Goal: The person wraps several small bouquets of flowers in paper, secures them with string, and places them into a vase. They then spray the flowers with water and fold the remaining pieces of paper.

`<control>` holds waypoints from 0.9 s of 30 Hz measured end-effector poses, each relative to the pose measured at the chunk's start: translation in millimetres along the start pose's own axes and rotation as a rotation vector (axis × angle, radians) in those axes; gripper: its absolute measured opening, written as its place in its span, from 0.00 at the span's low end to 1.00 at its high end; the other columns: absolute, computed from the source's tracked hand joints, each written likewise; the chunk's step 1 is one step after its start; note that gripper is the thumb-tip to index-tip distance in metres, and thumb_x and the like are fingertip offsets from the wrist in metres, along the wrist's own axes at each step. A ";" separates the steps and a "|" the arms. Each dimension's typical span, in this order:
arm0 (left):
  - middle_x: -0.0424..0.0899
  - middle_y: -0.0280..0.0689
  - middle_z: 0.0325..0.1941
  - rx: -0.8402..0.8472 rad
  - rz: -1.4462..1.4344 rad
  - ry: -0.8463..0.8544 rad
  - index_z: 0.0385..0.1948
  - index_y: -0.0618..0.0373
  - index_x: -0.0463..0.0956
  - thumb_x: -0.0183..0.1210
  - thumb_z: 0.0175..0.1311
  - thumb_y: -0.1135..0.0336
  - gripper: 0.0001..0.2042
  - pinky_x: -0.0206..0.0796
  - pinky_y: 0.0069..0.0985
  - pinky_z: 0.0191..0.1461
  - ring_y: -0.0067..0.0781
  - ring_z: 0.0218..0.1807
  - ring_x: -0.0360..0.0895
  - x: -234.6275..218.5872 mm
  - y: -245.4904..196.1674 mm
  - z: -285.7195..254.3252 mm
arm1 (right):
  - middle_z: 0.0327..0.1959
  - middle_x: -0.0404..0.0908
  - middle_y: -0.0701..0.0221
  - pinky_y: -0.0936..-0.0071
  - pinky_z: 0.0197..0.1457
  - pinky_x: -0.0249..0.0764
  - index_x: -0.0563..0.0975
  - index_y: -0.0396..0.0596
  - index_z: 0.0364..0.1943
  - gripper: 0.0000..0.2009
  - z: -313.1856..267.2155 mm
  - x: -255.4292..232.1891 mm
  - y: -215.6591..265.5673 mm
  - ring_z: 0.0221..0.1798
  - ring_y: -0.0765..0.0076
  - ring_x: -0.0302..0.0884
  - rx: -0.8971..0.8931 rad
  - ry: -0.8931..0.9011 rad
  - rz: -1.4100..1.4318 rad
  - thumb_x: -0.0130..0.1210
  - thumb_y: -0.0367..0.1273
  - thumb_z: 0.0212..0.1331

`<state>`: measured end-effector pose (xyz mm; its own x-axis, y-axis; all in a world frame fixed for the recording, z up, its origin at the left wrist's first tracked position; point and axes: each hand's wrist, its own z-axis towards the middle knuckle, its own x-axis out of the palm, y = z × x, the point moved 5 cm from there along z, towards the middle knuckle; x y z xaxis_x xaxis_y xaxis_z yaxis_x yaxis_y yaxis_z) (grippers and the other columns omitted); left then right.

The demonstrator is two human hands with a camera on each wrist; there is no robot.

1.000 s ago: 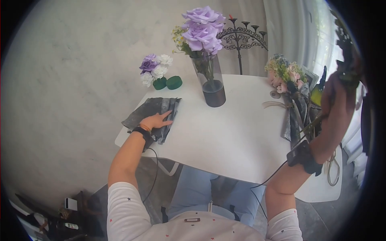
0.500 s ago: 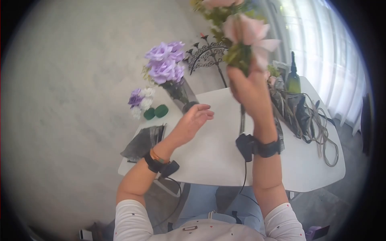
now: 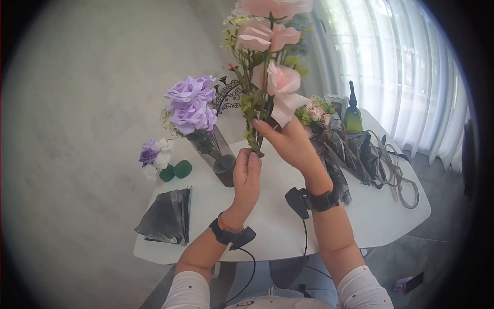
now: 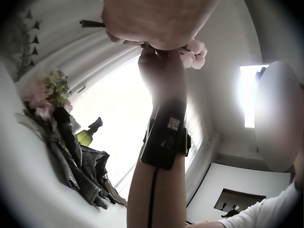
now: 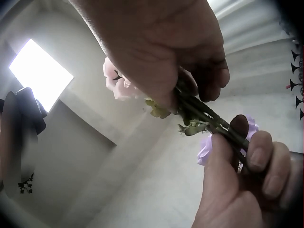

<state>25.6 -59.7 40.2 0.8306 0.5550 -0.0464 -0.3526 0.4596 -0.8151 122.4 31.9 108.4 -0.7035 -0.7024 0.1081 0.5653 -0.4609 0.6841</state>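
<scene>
The bunch of pink artificial roses on green stems (image 3: 267, 77) is standing nearly upright above the white tabletop (image 3: 278, 226), with the right hand (image 3: 288, 141) gripping mid-stem and the left hand (image 3: 247, 175) pinching the stem ends directly below.

bare white table (image 3: 288, 226) in front, vase of purple roses (image 3: 218, 157) left, wrapped bouquet (image 3: 345, 147) right
</scene>
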 end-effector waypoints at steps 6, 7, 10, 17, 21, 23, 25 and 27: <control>0.64 0.25 0.24 0.070 0.022 -0.063 0.35 0.58 0.65 0.41 0.73 0.59 0.12 0.48 0.12 0.24 0.10 0.22 0.55 -12.3 22.2 7.4 | 0.20 0.74 0.73 0.79 0.22 0.65 0.73 0.37 0.32 0.08 -2.8 13.1 -6.7 0.20 0.81 0.69 0.136 -0.035 -0.062 0.55 0.30 0.57; 0.65 0.26 0.24 0.084 0.011 -0.087 0.36 0.58 0.65 0.41 0.73 0.59 0.12 0.49 0.12 0.25 0.11 0.23 0.56 -15.2 24.8 8.7 | 0.20 0.74 0.73 0.79 0.22 0.65 0.73 0.37 0.32 0.08 -3.2 17.6 -8.8 0.20 0.81 0.69 0.136 -0.020 -0.072 0.55 0.30 0.57; 0.67 0.27 0.24 0.065 0.012 -0.082 0.34 0.57 0.64 0.40 0.74 0.60 0.11 0.52 0.12 0.25 0.12 0.23 0.59 -23.9 33.9 12.0 | 0.20 0.74 0.73 0.80 0.21 0.65 0.72 0.38 0.31 0.07 -5.8 22.3 -11.4 0.18 0.81 0.69 0.122 -0.061 -0.088 0.55 0.29 0.56; 0.67 0.28 0.24 0.152 -0.115 -0.205 0.34 0.57 0.63 0.39 0.74 0.60 0.11 0.53 0.12 0.24 0.12 0.23 0.61 -32.6 32.5 24.5 | 0.19 0.73 0.73 0.80 0.21 0.64 0.72 0.38 0.29 0.06 -4.1 32.0 -8.7 0.18 0.80 0.69 0.109 -0.083 -0.072 0.54 0.28 0.59; 0.68 0.31 0.24 0.163 0.007 -0.219 0.36 0.58 0.63 0.39 0.73 0.66 0.08 0.60 0.20 0.30 0.19 0.25 0.65 -45.5 30.2 31.7 | 0.20 0.71 0.73 0.82 0.20 0.61 0.71 0.38 0.31 0.05 -3.6 27.0 -6.3 0.18 0.81 0.65 -0.009 -0.067 -0.141 0.52 0.27 0.62; 0.68 0.31 0.26 0.178 -0.078 -0.297 0.37 0.58 0.63 0.39 0.73 0.66 0.07 0.59 0.19 0.31 0.19 0.26 0.64 -61.7 25.7 40.4 | 0.20 0.71 0.73 0.83 0.20 0.59 0.71 0.39 0.31 0.06 -4.7 21.6 -1.6 0.18 0.83 0.64 -0.015 -0.165 -0.103 0.51 0.28 0.64; 0.65 0.29 0.25 0.221 0.013 -0.374 0.38 0.58 0.62 0.39 0.73 0.65 0.07 0.56 0.17 0.31 0.17 0.26 0.60 -80.8 25.2 48.5 | 0.21 0.71 0.73 0.84 0.20 0.58 0.71 0.39 0.32 0.07 -4.0 16.4 -1.4 0.18 0.83 0.64 -0.024 -0.114 -0.103 0.50 0.30 0.65; 0.59 0.24 0.23 0.243 -0.185 -0.406 0.35 0.54 0.62 0.40 0.74 0.60 0.09 0.46 0.11 0.22 0.10 0.22 0.53 -97.8 24.7 49.5 | 0.24 0.73 0.73 0.84 0.20 0.58 0.70 0.39 0.35 0.08 -6.6 15.8 2.2 0.19 0.84 0.65 -0.010 -0.117 -0.191 0.50 0.31 0.65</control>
<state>-85.7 -68.3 53.2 0.6710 0.6517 0.3537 -0.3457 0.6970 -0.6282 115.4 16.2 107.0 -0.8430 -0.5346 0.0606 0.4209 -0.5850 0.6932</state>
